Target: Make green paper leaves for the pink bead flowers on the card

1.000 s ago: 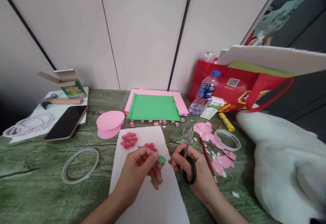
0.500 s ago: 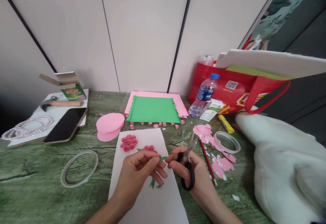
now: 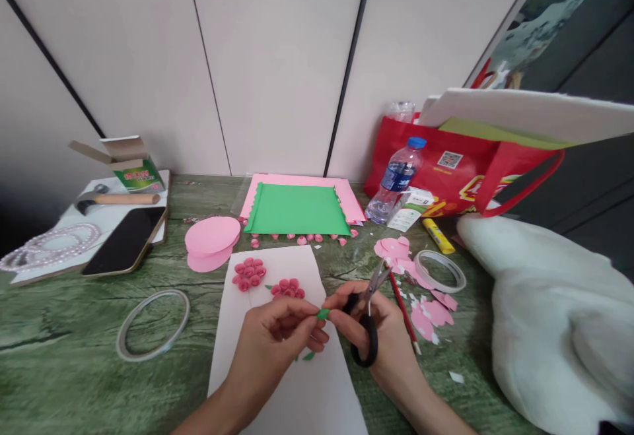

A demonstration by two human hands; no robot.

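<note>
Between the fingertips of both hands is a small green paper leaf (image 3: 322, 314). My left hand (image 3: 277, 339) pinches its left end, and my right hand (image 3: 369, 323) pinches the right end. Black-handled scissors (image 3: 368, 339) hang on my right hand, blades pointing up and slightly parted. Under my hands lies a white sheet (image 3: 247, 382). On it are a cluster of pink paper roses (image 3: 249, 274) at the upper left and a second pink rose cluster (image 3: 288, 288), partly covered by my left hand. Small green leaf pieces (image 3: 308, 356) show below my fingers.
Pink paper scraps (image 3: 430, 313), a red pencil (image 3: 403, 313) and a tape roll (image 3: 440, 271) lie at right, beside a white plush (image 3: 545, 329). A green sheet (image 3: 297, 209) is behind, a bottle (image 3: 397, 181) further right. Left are another tape roll (image 3: 153, 326), a phone (image 3: 123, 241) and a hammer (image 3: 123, 199).
My hands have come together, and the fingers of my right hand now pinch the leaf too. More of the second rose cluster shows. The view has shifted slightly.
</note>
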